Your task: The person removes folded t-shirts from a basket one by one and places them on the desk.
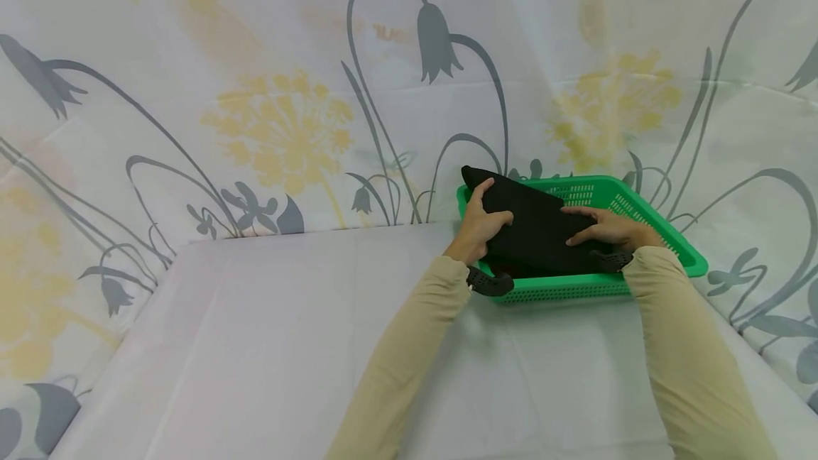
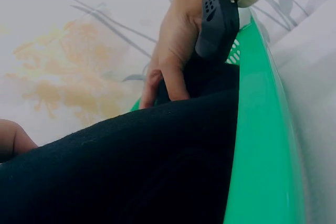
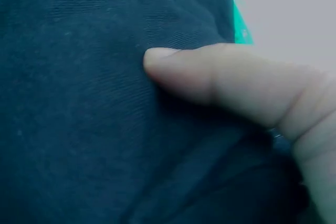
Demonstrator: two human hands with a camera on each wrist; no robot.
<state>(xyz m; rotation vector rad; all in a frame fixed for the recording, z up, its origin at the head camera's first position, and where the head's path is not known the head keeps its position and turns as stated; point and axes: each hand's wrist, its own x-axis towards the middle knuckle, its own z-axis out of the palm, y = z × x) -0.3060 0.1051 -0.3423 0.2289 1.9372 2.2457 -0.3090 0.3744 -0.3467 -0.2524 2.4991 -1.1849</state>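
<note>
A folded black cloth (image 1: 530, 233) lies tilted in the green basket (image 1: 569, 284), its upper left corner rising above the rim. My left hand (image 1: 476, 229) grips the cloth's left side, thumb laid over the top face. At the right side my right hand (image 1: 610, 228) holds the same cloth. In the right wrist view, the right thumb (image 3: 210, 72) presses on the ribbed dark fabric (image 3: 89, 93), and the other fingers are hidden. The left wrist view shows the cloth's rounded edge (image 2: 131, 135) beside the basket's green rim (image 2: 262, 129).
The basket stands at the right rear of a table with a white cover (image 1: 287, 346). Behind it hangs a flower-patterned curtain (image 1: 287, 91). Each wrist carries a black strap-like device (image 1: 491, 281). Perforated basket wall (image 1: 581, 194) shows behind the cloth.
</note>
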